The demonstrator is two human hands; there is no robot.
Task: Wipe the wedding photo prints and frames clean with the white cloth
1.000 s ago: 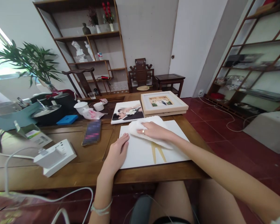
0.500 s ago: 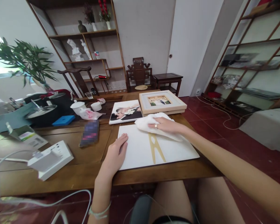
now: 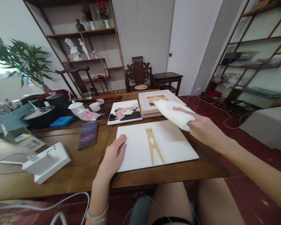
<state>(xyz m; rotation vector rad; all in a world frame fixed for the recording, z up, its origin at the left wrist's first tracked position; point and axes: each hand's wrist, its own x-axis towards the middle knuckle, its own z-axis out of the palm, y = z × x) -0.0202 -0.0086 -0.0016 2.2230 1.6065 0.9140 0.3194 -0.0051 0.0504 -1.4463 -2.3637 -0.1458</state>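
A flat white board (image 3: 175, 145) lies near the table's front edge, with a tan long-legged shape (image 3: 154, 145) topped by a small cat-like head on its face. My left hand (image 3: 114, 153) rests on the board's left edge, fingers stretched out and holding nothing. Above the board's far right corner, my right hand (image 3: 199, 125) grips a folded white cloth (image 3: 174, 114). The cloth is raised off the board and covers part of the framed picture (image 3: 142, 104) behind it.
A photo panel (image 3: 125, 115) lies beyond the board. On the left of the wooden table (image 3: 93, 172) are a white power strip (image 3: 46, 165), an opened box (image 3: 25, 142), a blue block (image 3: 61, 121), white teaware (image 3: 76, 107) and a dark pot (image 3: 41, 117).
My right hand has lifted the cloth off the board and moved it up and to the right, uncovering the cat-like head. My left hand stays on the board's edge.
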